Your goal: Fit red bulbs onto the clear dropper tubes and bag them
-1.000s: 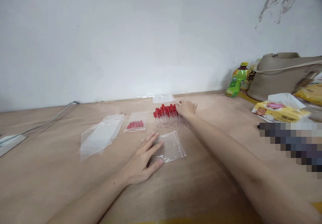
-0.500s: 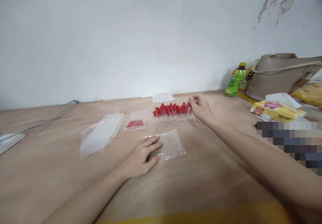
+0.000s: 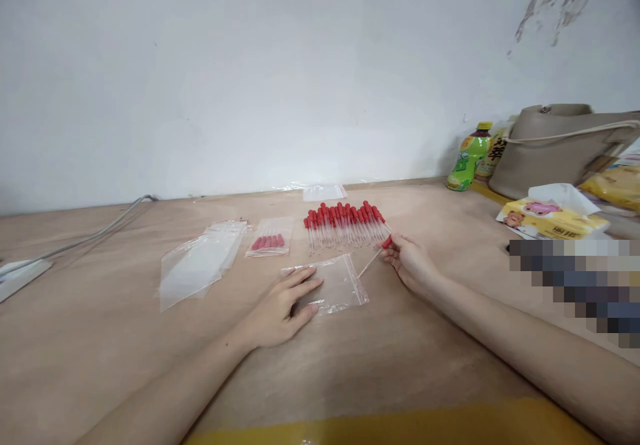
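My left hand (image 3: 285,305) lies flat with fingers spread on a clear zip bag (image 3: 337,288). Pinched in my right hand (image 3: 413,264) is a dropper (image 3: 373,260) with a red bulb and a thin see-through stem. Its stem points left and down, with the tip at the zip edge of the bag; whether it is inside the opening, I cannot tell. Behind the bag lies a row of several more red-bulbed droppers (image 3: 344,215), stems toward me. A zip bag holding several red-bulbed droppers (image 3: 269,242) lies left of the row.
A fanned stack of clear bags (image 3: 203,265) lies at the left, and another bag (image 3: 324,193) rests by the wall. A grey cable (image 3: 107,232) runs along the far left. At the right stand a green bottle (image 3: 469,158), a tissue pack (image 3: 547,217) and a handbag (image 3: 545,148).
My right hand has moved from the right end of the dropper row toward me, bringing one dropper to the bag's zip edge. My left hand stays on the bag.
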{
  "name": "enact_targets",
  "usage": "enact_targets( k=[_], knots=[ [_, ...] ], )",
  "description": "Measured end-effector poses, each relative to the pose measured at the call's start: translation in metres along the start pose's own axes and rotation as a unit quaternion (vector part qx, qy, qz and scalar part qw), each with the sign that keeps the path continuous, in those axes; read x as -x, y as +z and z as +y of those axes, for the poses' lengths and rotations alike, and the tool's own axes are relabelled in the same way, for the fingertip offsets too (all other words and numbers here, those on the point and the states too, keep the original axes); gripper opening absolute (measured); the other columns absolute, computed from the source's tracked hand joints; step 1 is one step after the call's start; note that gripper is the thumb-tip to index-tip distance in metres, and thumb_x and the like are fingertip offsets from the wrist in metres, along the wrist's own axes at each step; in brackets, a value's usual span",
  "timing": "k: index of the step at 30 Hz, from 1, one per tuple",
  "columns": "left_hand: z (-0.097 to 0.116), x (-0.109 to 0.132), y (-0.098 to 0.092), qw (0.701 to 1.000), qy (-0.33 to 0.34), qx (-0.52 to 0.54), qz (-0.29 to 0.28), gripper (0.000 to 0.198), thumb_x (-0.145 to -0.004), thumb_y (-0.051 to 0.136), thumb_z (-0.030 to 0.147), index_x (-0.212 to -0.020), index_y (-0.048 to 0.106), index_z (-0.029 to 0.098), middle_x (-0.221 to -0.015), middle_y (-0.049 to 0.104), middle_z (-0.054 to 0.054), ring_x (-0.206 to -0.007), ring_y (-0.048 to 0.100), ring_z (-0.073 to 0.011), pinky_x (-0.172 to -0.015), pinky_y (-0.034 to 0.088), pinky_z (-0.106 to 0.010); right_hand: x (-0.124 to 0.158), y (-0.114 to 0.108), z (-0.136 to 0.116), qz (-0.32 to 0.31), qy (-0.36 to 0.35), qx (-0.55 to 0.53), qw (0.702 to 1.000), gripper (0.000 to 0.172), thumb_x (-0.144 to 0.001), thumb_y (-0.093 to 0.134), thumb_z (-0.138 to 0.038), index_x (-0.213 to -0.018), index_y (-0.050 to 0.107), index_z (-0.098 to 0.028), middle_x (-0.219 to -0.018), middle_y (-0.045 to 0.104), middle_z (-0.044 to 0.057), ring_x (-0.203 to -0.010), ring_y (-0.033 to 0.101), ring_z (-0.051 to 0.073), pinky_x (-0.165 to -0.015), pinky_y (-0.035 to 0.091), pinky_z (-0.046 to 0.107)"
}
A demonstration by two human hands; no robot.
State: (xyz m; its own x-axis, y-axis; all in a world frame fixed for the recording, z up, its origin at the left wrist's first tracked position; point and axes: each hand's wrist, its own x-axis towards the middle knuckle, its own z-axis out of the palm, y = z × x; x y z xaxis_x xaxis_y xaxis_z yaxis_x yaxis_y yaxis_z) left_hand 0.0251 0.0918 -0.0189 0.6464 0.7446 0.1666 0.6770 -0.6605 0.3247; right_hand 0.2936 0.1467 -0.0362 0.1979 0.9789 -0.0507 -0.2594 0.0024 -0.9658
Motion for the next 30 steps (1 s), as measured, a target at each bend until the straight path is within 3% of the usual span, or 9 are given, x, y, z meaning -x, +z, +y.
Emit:
enact_targets(
  k=[4, 8, 10, 14, 21, 26, 30],
  knots=[
    [0.000, 0.000, 0.000, 1.000, 0.003, 0.002, 0.003, 0.045, -0.086, 0.041, 0.037, -0.129, 0.038, 0.026, -0.140, 0.030, -0.004, -0.127, 0.029, -0.0235, -0.103, 0.027, -0.045, 0.002, -0.002, 0.006, -0.036, -0.010, 0.008, 0.999, 0.020, -0.080, 0.046, -0.037, -0.070, 0.046, -0.020, -0.074, 0.062, 0.007, -0.054, 0.055, 0.013, -0.051, 0.048, 0.028],
    [0.001, -0.002, 0.001, 1.000, 0.006, 0.001, 0.006, 0.048, -0.086, 0.041, 0.037, -0.132, 0.033, 0.026, -0.139, 0.032, -0.004, -0.127, 0.029, -0.0228, -0.104, 0.026, -0.045, 0.009, -0.001, 0.008, -0.140, -0.022, 0.057, 0.988, 0.026, -0.076, 0.052, -0.045, -0.073, 0.048, -0.019, -0.075, 0.061, 0.006, -0.064, 0.059, 0.015, -0.062, 0.049, 0.031],
    [0.002, -0.002, 0.000, 1.000, 0.004, 0.000, 0.009, 0.050, -0.086, 0.040, 0.038, -0.133, 0.030, 0.025, -0.138, 0.033, -0.004, -0.127, 0.028, -0.0221, -0.104, 0.026, -0.044, 0.011, -0.003, 0.006, -0.197, -0.044, 0.111, 0.973, 0.028, -0.071, 0.058, -0.045, -0.076, 0.050, -0.019, -0.071, 0.060, 0.003, -0.064, 0.057, 0.013, -0.062, 0.047, 0.029],
    [0.004, -0.002, -0.001, 1.000, -0.002, -0.007, 0.000, 0.050, -0.087, 0.039, 0.040, -0.133, 0.030, 0.025, -0.139, 0.031, -0.004, -0.128, 0.028, -0.0212, -0.104, 0.026, -0.042, 0.011, -0.010, -0.002, -0.301, -0.105, 0.245, 0.916, 0.028, -0.068, 0.062, -0.042, -0.078, 0.055, -0.017, -0.064, 0.055, -0.002, -0.057, 0.049, 0.009, -0.055, 0.040, 0.022],
    [0.002, -0.002, 0.001, 1.000, 0.004, -0.015, 0.000, 0.048, -0.086, 0.039, 0.041, -0.131, 0.034, 0.026, -0.139, 0.030, -0.005, -0.128, 0.027, -0.0216, -0.104, 0.025, -0.043, 0.020, -0.002, -0.006, -0.346, -0.112, 0.310, 0.879, 0.026, -0.068, 0.063, -0.035, -0.085, 0.060, -0.016, -0.058, 0.050, -0.004, -0.052, 0.042, 0.008, -0.049, 0.035, 0.021],
    [0.003, -0.002, 0.001, 1.000, 0.009, -0.021, -0.009, 0.047, -0.087, 0.038, 0.042, -0.131, 0.034, 0.027, -0.140, 0.029, -0.006, -0.128, 0.027, -0.0221, -0.104, 0.024, -0.044, 0.027, 0.006, -0.006, -0.372, -0.224, 0.307, 0.847, 0.019, -0.071, 0.062, -0.035, -0.073, 0.061, -0.016, -0.083, 0.051, 0.003, -0.063, 0.045, 0.009, -0.055, 0.037, 0.022],
    [0.005, -0.004, 0.000, 0.999, 0.008, -0.031, -0.028, 0.047, -0.088, 0.035, 0.043, -0.133, 0.030, 0.031, -0.141, 0.025, -0.004, -0.129, 0.023, -0.0224, -0.104, 0.021, -0.046, 0.030, 0.010, 0.000, -0.423, -0.160, 0.280, 0.847, 0.021, -0.075, 0.058, -0.037, -0.079, 0.056, -0.016, -0.063, 0.048, -0.002, -0.053, 0.041, 0.007, -0.048, 0.033, 0.019]
  ],
)
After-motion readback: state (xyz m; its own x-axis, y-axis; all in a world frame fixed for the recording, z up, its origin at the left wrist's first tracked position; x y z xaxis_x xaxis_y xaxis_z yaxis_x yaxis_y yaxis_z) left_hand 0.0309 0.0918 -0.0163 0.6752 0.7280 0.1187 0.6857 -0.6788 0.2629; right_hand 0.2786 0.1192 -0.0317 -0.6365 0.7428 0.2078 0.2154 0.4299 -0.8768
